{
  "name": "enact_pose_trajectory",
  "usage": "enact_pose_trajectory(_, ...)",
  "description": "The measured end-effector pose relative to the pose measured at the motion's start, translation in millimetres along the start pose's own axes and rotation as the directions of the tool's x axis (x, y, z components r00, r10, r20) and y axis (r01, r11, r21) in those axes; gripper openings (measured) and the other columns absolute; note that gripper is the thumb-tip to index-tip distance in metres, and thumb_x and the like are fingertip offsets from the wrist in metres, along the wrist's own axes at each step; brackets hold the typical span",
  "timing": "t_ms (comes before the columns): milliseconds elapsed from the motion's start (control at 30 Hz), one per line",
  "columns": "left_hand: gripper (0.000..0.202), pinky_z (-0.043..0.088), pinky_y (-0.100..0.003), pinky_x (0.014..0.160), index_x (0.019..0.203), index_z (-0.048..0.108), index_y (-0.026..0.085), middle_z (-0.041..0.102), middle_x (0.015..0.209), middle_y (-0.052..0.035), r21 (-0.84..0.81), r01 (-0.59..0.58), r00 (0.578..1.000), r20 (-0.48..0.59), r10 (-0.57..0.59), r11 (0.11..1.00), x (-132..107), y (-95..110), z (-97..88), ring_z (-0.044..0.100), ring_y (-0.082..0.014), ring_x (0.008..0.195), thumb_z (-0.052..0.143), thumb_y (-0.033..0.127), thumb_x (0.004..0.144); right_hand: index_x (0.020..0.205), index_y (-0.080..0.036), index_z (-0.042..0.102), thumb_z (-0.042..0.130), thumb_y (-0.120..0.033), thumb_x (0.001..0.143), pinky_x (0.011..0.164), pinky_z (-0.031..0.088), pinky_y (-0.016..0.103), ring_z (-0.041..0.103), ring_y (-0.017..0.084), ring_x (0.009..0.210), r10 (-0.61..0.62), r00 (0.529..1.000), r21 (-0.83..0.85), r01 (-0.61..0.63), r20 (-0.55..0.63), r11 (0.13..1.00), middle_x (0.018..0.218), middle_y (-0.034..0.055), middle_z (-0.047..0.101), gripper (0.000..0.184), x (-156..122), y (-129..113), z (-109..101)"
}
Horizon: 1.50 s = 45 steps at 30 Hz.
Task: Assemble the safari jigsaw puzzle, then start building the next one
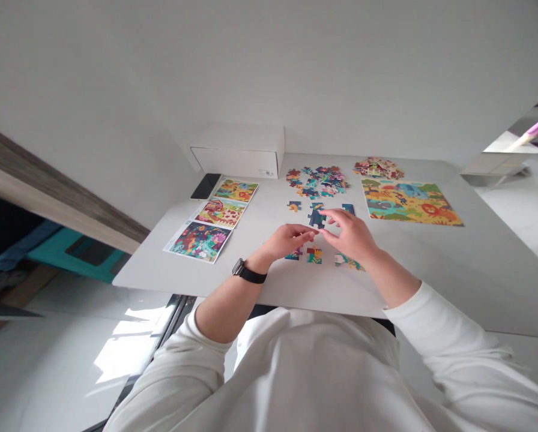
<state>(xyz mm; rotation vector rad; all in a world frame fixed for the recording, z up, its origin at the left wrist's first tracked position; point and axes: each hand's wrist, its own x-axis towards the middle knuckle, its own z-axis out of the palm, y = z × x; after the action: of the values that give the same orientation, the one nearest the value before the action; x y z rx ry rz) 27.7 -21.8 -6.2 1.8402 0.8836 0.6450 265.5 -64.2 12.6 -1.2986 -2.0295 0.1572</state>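
Note:
A dark blue clump of joined jigsaw pieces (316, 216) lies on the table in front of my hands. My right hand (349, 233) reaches in from the right, thumb and fingers apart, its index fingertip at the clump's right edge. My left hand (289, 239) is just below the clump, thumb and fingers drawn together; whatever they pinch is too small to make out. Around them lie an orange-marked piece (294, 206), a dark blue piece (348, 209), a red-and-yellow piece (314, 256) and a green-and-white strip of pieces (347, 261), partly hidden by my right hand.
Behind are a heap of loose jigsaw pieces (320, 180) and a second, reddish heap (377, 168). An animal picture (412, 203) lies right. To the left are a folded picture sheet (212, 221), a black phone (205, 186) and a white box (239, 153) against the wall.

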Motion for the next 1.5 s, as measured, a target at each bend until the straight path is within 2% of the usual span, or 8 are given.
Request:
enact_pose_trajectory(100,0.036,0.055,-0.027,0.078,0.113,0.085,0.021,0.084,0.105,-0.0063,0.194,-0.043,0.992,-0.111,0.066,0.980,8,-2,-22.0,0.072,-0.0171,0.085,0.066,0.047,0.100,0.131,-0.028,0.076,0.071,-0.028,0.097,0.103,0.062,0.048,0.077,0.030,0.110,-0.007,1.000,-0.049,0.008,0.018,0.999,0.130,0.0083,0.080,0.034,14,17,-14)
enact_pose_trajectory(200,0.026,0.057,-0.030,0.087,0.114,0.085,0.022,0.084,0.111,-0.0065,0.418,0.004,0.972,-0.215,0.095,0.909,24,-9,-54.0,0.074,-0.0193,0.090,0.068,0.036,0.099,0.124,-0.027,0.080,0.071,-0.028,0.096,0.115,0.056,0.052,0.074,0.032,0.126,-0.060,0.997,-0.081,0.064,0.044,0.995,0.136,0.0088,0.079,0.029,33,40,-21)
enact_pose_trajectory(300,0.023,0.058,-0.033,0.093,0.114,0.084,0.021,0.082,0.115,-0.0082,0.563,0.060,0.967,-0.236,0.091,0.824,45,-21,-78.3,0.075,-0.0212,0.093,0.073,0.031,0.097,0.124,-0.027,0.081,0.072,-0.026,0.095,0.116,0.055,0.053,0.074,0.032,0.129,-0.086,0.991,-0.116,0.098,0.104,0.988,0.136,0.0078,0.080,0.030,55,59,-15)
enact_pose_trajectory(367,0.025,0.058,-0.035,0.098,0.117,0.083,0.021,0.081,0.120,-0.0092,0.606,0.077,0.964,-0.247,0.095,0.792,59,-31,-84.3,0.075,-0.0229,0.099,0.075,0.029,0.096,0.123,-0.027,0.082,0.072,-0.023,0.095,0.116,0.055,0.052,0.074,0.031,0.128,-0.105,0.985,-0.129,0.123,0.140,0.984,0.134,0.0069,0.081,0.030,68,67,-3)
enact_pose_trajectory(567,0.029,0.052,-0.045,0.116,0.124,0.080,0.022,0.079,0.132,-0.0105,0.685,-0.021,0.957,-0.196,0.212,0.728,83,-58,-73.5,0.071,-0.0292,0.125,0.072,0.036,0.099,0.120,-0.028,0.084,0.074,-0.021,0.092,0.116,0.055,0.051,0.075,0.031,0.126,-0.108,0.973,-0.149,0.140,0.204,0.979,0.132,0.0065,0.082,0.030,93,85,34)
enact_pose_trajectory(833,0.027,0.052,-0.047,0.115,0.121,0.083,0.025,0.080,0.134,-0.0093,0.739,0.002,0.979,-0.140,0.150,0.674,85,-70,-66.5,0.071,-0.0304,0.126,0.066,0.028,0.100,0.119,-0.026,0.085,0.072,-0.021,0.094,0.115,0.052,0.054,0.075,0.034,0.125,-0.094,0.955,-0.191,0.152,0.283,0.970,0.130,0.0100,0.083,0.029,94,98,64)
enact_pose_trajectory(1300,0.027,0.051,-0.045,0.115,0.117,0.083,0.024,0.081,0.131,-0.0082,0.684,0.003,0.973,-0.170,0.156,0.729,84,-68,-65.3,0.071,-0.0285,0.123,0.064,0.021,0.098,0.121,-0.024,0.085,0.065,-0.027,0.100,0.114,0.045,0.053,0.071,0.033,0.119,-0.078,0.937,-0.267,0.176,0.341,0.947,0.126,0.0113,0.083,0.029,92,91,71)
enact_pose_trajectory(1500,0.029,0.051,-0.047,0.114,0.119,0.082,0.023,0.078,0.134,-0.0099,0.697,0.015,0.973,-0.176,0.151,0.717,82,-70,-65.6,0.070,-0.0290,0.123,0.064,0.020,0.097,0.125,-0.024,0.085,0.064,-0.027,0.102,0.115,0.047,0.055,0.068,0.035,0.126,-0.075,0.937,-0.258,0.170,0.341,0.951,0.140,0.0135,0.077,0.031,90,88,74)
